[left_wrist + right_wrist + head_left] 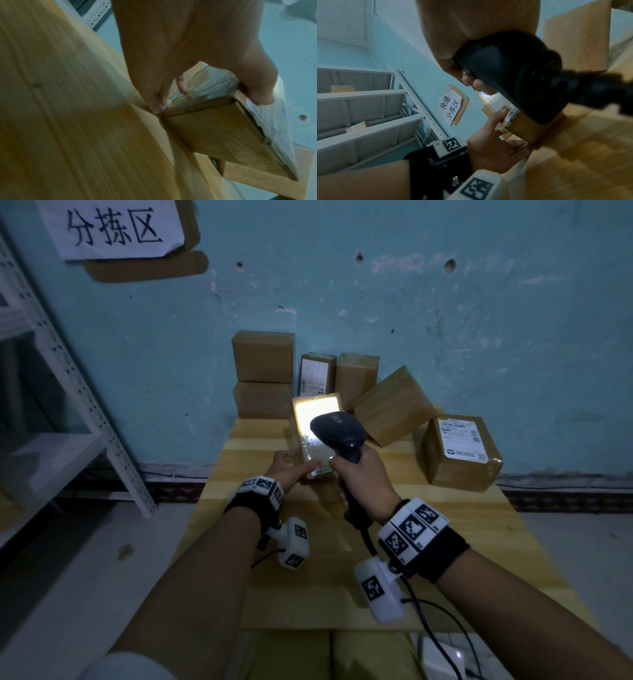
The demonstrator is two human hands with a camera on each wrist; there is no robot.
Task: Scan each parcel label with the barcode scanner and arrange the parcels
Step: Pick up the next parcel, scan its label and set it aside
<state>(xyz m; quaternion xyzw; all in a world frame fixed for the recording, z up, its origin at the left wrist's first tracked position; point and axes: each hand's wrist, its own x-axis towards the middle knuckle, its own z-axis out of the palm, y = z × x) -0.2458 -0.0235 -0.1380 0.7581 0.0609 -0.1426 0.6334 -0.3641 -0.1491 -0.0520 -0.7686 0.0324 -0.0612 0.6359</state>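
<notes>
My left hand (291, 469) grips the near end of a small cardboard parcel (313, 436), thumb on its labelled top and fingers along its left side. The parcel (214, 129) rests on the wooden table (308, 577). The far half of its label glows bright under the scanner's light. My right hand (363, 477) is wrapped round the handle of a dark barcode scanner (339, 429), whose head hangs just above the parcel's label. In the right wrist view the scanner handle (510, 73) fills the middle, with the left hand (494, 146) and parcel (523, 128) behind it.
Other cardboard parcels stand at the table's far end against the blue wall: two stacked (263, 371), two upright (342, 376), one tilted (390, 405). A labelled box (460, 451) sits at the right. White metal shelving (61, 392) stands at the left. The scanner cable (435, 621) trails toward me.
</notes>
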